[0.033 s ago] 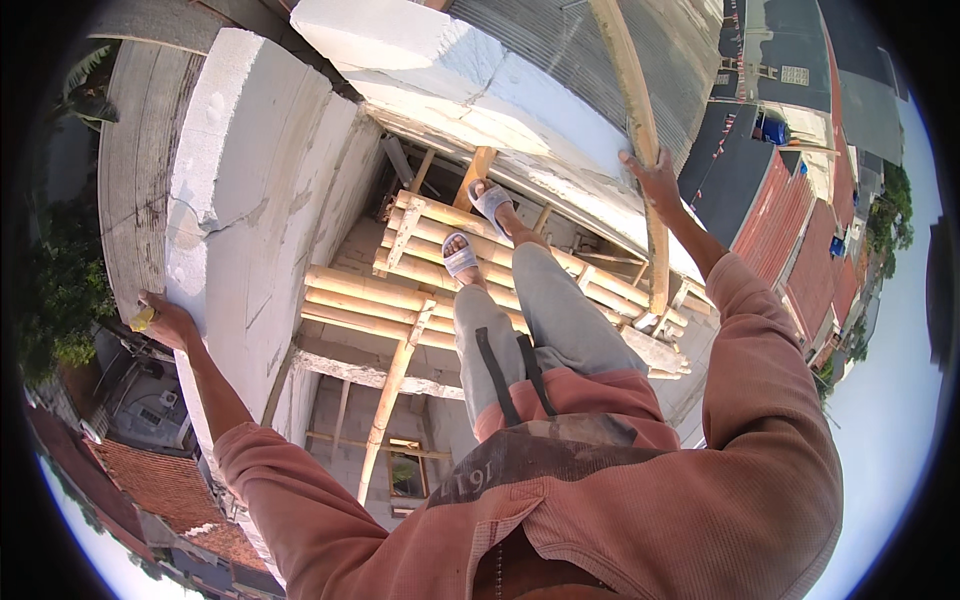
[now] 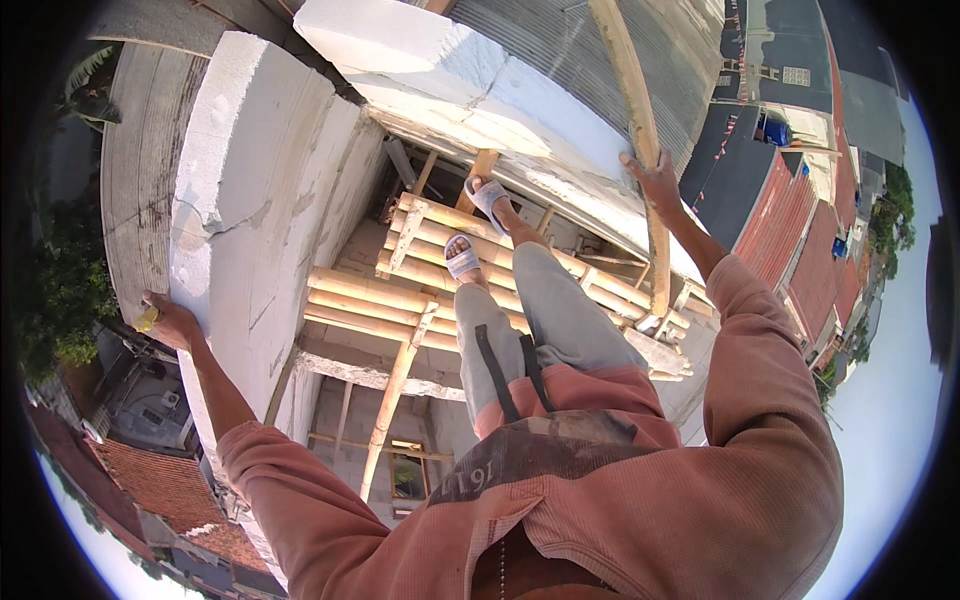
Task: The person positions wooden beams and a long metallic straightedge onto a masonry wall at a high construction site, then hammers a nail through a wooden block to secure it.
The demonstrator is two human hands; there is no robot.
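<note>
My left hand [image 2: 170,322] is closed on a small yellow object [image 2: 146,318] at the edge of a weathered grey board [image 2: 135,200], beside the white block wall [image 2: 240,180]. At the upper right, my right hand [image 2: 658,180] grips a long bamboo pole [image 2: 630,70] that runs down past the white ledge [image 2: 500,80]. Below me, my feet in pale sandals [image 2: 462,258] are on or just over a platform of lashed bamboo poles [image 2: 360,288].
Beneath the platform is a deep unfinished block-walled space with a small window opening [image 2: 408,470] and upright poles [image 2: 395,400]. Corrugated sheeting [image 2: 540,40] lies beyond the top ledge. Neighbouring red roofs [image 2: 775,230], trees [image 2: 70,340] and a blue tank [image 2: 775,130] surround the drop.
</note>
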